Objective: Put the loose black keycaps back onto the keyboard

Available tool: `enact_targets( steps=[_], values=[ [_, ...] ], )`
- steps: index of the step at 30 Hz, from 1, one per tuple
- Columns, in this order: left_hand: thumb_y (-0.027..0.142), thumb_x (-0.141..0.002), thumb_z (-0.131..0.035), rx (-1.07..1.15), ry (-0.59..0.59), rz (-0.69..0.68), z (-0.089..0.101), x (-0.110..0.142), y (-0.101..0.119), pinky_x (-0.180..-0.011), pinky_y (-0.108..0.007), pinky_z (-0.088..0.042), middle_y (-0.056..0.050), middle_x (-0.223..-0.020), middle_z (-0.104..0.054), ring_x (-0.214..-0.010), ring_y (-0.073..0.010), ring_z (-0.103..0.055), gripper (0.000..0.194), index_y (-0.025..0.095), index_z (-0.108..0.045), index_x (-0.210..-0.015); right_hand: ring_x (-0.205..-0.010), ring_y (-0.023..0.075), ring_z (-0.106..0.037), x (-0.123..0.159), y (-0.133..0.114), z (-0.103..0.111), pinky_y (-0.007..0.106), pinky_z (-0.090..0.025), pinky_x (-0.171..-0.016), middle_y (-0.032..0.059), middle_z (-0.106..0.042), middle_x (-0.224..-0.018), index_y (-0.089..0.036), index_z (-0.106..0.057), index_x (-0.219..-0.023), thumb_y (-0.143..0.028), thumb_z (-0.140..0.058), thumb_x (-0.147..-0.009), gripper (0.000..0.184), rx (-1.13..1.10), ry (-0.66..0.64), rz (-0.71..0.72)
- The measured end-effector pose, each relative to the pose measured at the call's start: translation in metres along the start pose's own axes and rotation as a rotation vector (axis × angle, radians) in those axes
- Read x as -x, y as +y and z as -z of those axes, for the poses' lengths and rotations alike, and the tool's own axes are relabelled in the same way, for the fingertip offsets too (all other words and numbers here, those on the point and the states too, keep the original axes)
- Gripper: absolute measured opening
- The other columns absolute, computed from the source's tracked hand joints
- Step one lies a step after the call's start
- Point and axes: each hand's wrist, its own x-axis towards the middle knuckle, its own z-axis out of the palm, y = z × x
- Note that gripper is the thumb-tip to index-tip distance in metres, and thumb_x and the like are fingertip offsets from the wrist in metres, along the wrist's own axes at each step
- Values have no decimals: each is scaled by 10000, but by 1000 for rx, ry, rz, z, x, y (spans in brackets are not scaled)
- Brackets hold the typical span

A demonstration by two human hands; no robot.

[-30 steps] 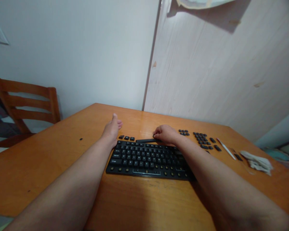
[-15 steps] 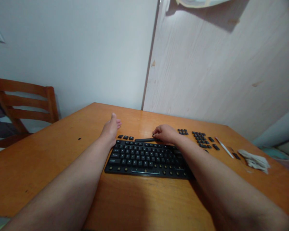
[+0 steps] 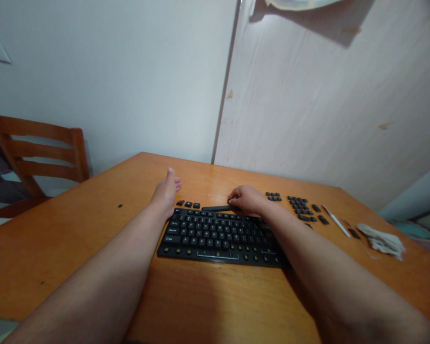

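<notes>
A black keyboard (image 3: 208, 234) lies on the wooden table, its bottom row and part of its right side bare of keycaps. My left hand (image 3: 166, 191) rests at its upper left corner, thumb up and fingers stretched out, holding nothing. Beyond the keyboard's back edge, my right hand (image 3: 245, 197) is closed in a pinch on a small dark keycap (image 3: 229, 201), mostly hidden by the fingers. Below that hand lies the long black spacebar (image 3: 215, 208). Three loose keycaps (image 3: 188, 204) sit in a row near my left hand. My right forearm covers the keyboard's right end.
Loose keycaps stand in a small group (image 3: 273, 197) and a larger block (image 3: 299, 205) to the right. Past them lie a white pen-like stick (image 3: 336, 220), a dark flat piece (image 3: 353, 233) and a crumpled cloth (image 3: 381, 240). A wooden chair (image 3: 45, 153) stands left; walls border the back.
The view has shifted very slightly, so everything sits a little further right. Both hands keep their places and poses.
</notes>
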Motion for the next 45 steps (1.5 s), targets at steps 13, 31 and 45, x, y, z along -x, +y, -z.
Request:
enact_targets(
  steps=[13, 31, 45],
  values=[
    [690, -916, -313, -10, -9, 4, 0, 0, 1, -965, -400, -462, -208, -1159, -692, -1091, -278, -655, 663, 128, -664, -940, -792, 175, -635, 35, -14, 22, 276, -417, -657, 51, -742, -927, -223, -773, -954, -299, -638, -857, 183, -28, 55, 103],
    [733, -891, -305, -10, -1, 4, 1, 0, 1, -970, -419, -454, -211, -1117, -698, -1076, -290, -650, 700, 132, -663, -911, -879, 175, -588, 153, -39, 9, 299, -443, -783, 35, -668, -903, -230, -733, -1009, -261, -600, -923, 161, -45, 108, 382],
    [725, -895, -311, 9, -12, 11, 2, -1, -1, -989, -423, -455, -198, -1135, -697, -1090, -284, -647, 670, 150, -655, -899, -858, 194, -549, 155, -41, 4, 317, -410, -761, 28, -652, -860, -250, -731, -1000, -256, -578, -934, 167, 59, 109, 403]
  ],
)
